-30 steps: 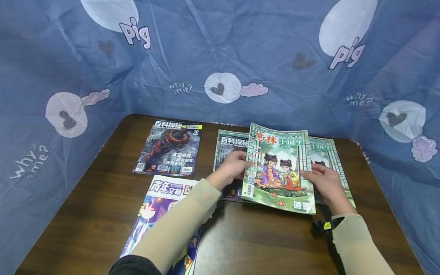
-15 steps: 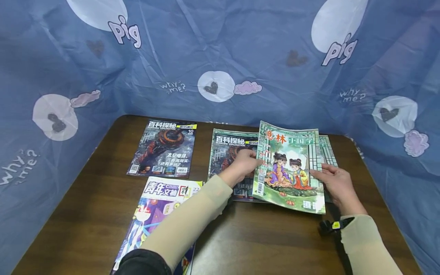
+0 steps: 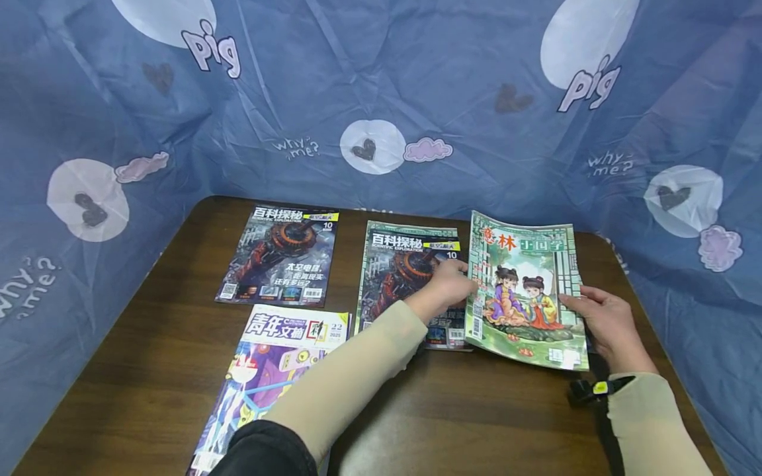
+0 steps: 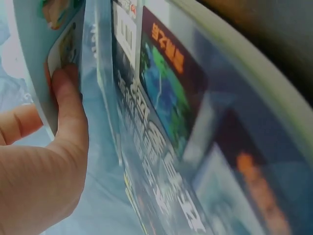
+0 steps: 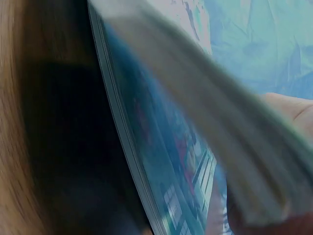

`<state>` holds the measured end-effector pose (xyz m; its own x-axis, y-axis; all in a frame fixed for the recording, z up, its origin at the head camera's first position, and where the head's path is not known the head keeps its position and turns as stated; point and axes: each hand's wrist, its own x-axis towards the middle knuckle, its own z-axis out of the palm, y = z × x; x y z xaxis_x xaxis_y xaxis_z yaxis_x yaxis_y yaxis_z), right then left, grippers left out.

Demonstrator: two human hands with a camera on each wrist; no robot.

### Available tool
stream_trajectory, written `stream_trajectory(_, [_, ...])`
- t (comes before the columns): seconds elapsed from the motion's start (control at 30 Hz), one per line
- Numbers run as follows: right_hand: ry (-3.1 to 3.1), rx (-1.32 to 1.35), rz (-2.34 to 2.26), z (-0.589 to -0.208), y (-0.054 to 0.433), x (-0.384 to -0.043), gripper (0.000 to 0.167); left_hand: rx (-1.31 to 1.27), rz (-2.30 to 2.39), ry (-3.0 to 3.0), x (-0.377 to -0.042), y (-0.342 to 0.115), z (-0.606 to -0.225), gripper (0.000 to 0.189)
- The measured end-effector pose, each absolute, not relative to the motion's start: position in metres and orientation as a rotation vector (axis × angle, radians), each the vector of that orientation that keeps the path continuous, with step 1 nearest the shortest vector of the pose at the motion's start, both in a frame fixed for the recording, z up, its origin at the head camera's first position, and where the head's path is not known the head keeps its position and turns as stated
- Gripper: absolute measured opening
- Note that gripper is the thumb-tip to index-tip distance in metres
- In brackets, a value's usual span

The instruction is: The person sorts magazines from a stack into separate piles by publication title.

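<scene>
Both hands hold a green magazine [image 3: 526, 297] with two cartoon children on its cover, raised over the table's right part. My left hand [image 3: 449, 281] pinches its left edge; the left wrist view shows the thumb and fingers of that hand [image 4: 58, 161] on opposite sides of the pages. My right hand [image 3: 610, 324] grips the right edge, thumb on the cover. Below it, the right wrist view shows another green-blue magazine [image 5: 166, 161] lying on the table, hidden from the head view. Left of it, a dark magazine [image 3: 393, 277] lies on a green-edged magazine [image 3: 411, 229].
Another dark magazine [image 3: 280, 254] lies at the table's back left. In front of it is a purple-and-white magazine [image 3: 268, 370], partly covered by the left sleeve [image 3: 351, 377]. A blue patterned cloth [image 3: 476, 79] hangs behind the wooden table [image 3: 476, 416].
Both hands have moved the held green magazine to the right. More of the middle dark magazine now shows, while the magazine on the right has become covered in the head view.
</scene>
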<state>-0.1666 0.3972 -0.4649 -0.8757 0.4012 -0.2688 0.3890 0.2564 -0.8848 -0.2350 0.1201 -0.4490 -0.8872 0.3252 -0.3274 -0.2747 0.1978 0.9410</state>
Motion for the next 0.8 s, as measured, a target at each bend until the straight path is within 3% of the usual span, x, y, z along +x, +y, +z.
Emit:
stream_trajectory(0.07, [-2.463, -0.785, 1.744, -0.465, 0.4, -0.167, 0.078, 0.067, 1.726, 2.056, -0.235, 0.125, -0.449, 0.044])
stream_trajectory(0.3, [-2.424, -0.869, 1.752, -0.469, 0.409, -0.169, 0.074, 0.092, 1.638, 2.098, -0.236, 0.139, -0.452, 0.011])
stream_trajectory(0.5, [-2.405, -0.886, 1.689, -0.47, 0.417, -0.17, 0.07, 0.113, 1.628, 2.147, -0.235, 0.15, -0.457, 0.034])
stream_trajectory(0.63, [-2.411, -0.931, 1.652, -0.47, 0.421, -0.171, 0.07, 0.117, 1.568, 2.193, -0.237, 0.156, -0.459, 0.016])
stream_trajectory(0.8, [-2.391, -1.008, 1.662, -0.471, 0.425, -0.175, 0.073, 0.174, 1.335, 2.355, -0.243, 0.161, -0.46, 0.041])
